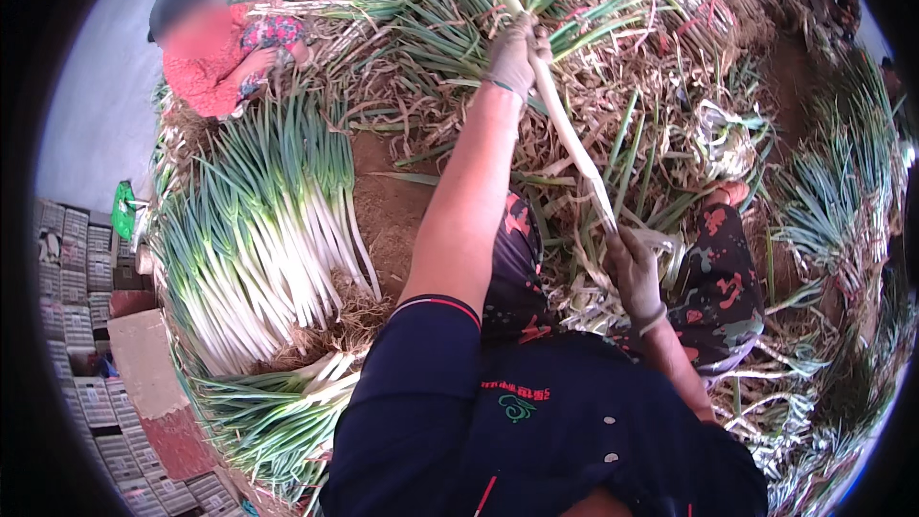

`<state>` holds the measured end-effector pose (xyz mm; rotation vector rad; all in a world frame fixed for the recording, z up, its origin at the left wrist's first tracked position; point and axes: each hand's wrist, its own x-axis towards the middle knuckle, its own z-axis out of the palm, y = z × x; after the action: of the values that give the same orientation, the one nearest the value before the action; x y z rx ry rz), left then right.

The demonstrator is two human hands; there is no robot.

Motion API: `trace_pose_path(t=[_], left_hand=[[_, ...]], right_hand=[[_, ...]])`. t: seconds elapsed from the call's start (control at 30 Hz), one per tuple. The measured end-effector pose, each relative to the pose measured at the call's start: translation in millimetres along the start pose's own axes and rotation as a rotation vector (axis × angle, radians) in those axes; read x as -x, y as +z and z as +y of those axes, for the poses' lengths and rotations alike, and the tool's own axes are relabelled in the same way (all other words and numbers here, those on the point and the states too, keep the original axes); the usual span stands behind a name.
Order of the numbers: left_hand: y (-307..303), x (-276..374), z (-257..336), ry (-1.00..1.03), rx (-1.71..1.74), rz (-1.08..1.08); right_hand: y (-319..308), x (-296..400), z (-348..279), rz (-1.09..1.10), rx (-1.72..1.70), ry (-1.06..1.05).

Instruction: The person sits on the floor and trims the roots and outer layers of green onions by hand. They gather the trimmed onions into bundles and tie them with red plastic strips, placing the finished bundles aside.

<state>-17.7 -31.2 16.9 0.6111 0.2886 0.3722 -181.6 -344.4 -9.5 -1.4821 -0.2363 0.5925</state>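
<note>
A long green onion [571, 133] runs slantwise before me, green top away from me and root end toward my body. My left hand [517, 54], in a pale glove, grips it high up, where the stalk turns green. Lower down, my right hand [635, 273], also gloved, has its fingers around the root end, which they partly hide. Strips of peeled onion skin [589, 301] hang and lie just below that end, between my legs. To my left, trimmed-looking green onions [287, 251] with white stalks lie side by side, roots toward me.
At the upper left a person [208, 50] in a red top sits near the onions. Unpeeled onions [459, 21] and dry husks lie ahead, with more bundles [833, 215] at the right. Stacked boxes [79, 301] and a board [143, 366] stand at the left.
</note>
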Motion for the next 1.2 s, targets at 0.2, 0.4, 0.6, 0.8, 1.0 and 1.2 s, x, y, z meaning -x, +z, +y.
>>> trace_pose_path(t=[0.2, 0.4, 0.6, 0.8, 1.0, 1.2], left_hand=[[-48.9, -34.7, 38.4, 0.116, 0.087, -0.223], [16.3, 71.6, 110.7, 0.254, 0.206, -0.272], [-48.4, 157.7, 239.2, 0.471, -0.088, -0.292], [-218.3, 265.7, 331.5, 0.596, -0.856, 0.51], [-335.6, 263.3, 280.9, 0.577, -1.87, 1.235], [-348.4, 105.2, 127.1, 0.428, -1.571, 0.483]], right_hand=[[-38.2, 61.2, 45.0, 0.026, 0.176, 0.162], [-124.3, 29.8, 134.7, 0.004, 0.821, -0.208], [-65.0, -6.2, 81.3, -0.021, 0.418, -0.036], [-60.8, -5.4, 125.4, -0.038, 0.444, 0.114], [-77.1, -5.7, 176.0, -0.102, 0.706, 0.168], [-44.5, -8.5, 129.2, -0.117, 0.748, 0.218]])
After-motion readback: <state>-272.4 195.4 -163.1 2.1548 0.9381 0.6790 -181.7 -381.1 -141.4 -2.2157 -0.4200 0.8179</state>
